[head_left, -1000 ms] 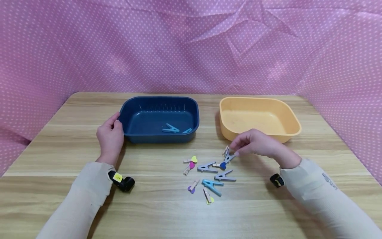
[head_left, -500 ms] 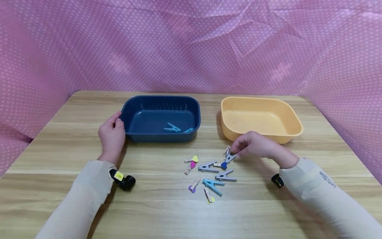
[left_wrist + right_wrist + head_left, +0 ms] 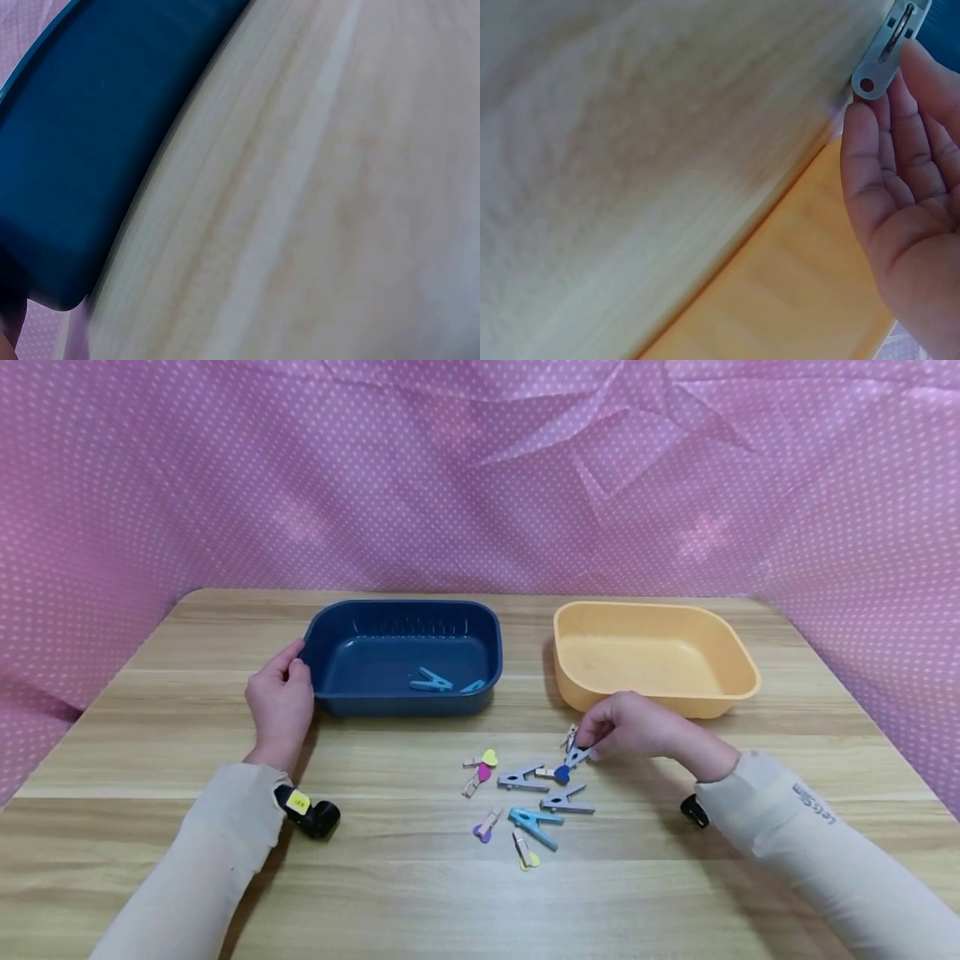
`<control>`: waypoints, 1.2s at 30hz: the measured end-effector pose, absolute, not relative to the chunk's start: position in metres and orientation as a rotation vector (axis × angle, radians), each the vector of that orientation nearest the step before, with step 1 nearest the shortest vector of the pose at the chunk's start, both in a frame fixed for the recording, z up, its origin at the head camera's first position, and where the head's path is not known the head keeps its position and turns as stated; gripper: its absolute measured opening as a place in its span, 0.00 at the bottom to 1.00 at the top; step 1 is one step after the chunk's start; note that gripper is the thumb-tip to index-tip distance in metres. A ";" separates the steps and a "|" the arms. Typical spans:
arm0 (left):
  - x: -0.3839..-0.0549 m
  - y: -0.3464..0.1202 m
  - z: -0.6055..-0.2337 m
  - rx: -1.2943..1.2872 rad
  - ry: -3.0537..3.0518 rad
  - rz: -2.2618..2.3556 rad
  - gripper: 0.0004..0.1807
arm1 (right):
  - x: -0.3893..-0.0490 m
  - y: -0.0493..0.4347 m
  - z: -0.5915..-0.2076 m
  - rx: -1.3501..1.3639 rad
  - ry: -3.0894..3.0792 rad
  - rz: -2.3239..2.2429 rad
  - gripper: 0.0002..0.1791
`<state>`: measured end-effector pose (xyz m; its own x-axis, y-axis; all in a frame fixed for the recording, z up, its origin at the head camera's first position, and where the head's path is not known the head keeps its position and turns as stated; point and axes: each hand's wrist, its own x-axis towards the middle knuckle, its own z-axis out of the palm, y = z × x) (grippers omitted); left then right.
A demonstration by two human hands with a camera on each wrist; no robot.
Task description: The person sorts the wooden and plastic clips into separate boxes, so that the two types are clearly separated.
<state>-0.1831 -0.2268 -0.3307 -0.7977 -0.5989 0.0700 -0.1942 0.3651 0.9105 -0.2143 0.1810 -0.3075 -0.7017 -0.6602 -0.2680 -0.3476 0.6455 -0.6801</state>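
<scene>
Pink dotted cloth (image 3: 480, 477) hangs behind the wooden table (image 3: 375, 893), where the left hand (image 3: 281, 706) grips the blue tray (image 3: 405, 706) by its left end, seemingly to steady it, while, well apart, the right hand (image 3: 637, 725) pinches a grey clothespin (image 3: 577, 756) before the yellow tray (image 3: 637, 622).

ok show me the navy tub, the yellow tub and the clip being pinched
Navy tub (image 3: 375, 665), head view: bare inside floor.
Yellow tub (image 3: 645, 666), head view: bare inside floor.
Pinched clip (image 3: 878, 67), right wrist view: its side, between spring and hole.

Bright head view, soft shadows, dimmer wrist views, blurred tabletop (image 3: 337, 187)
</scene>
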 end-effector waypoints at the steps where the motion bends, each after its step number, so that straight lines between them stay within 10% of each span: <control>1: -0.183 -0.227 -0.331 0.691 -2.239 -1.415 0.21 | -0.214 0.181 -0.308 -0.783 2.366 -0.826 0.09; 36: -0.183 -0.228 -0.333 0.706 -2.252 -1.435 0.21 | -0.211 0.179 -0.304 -0.753 2.334 -0.943 0.08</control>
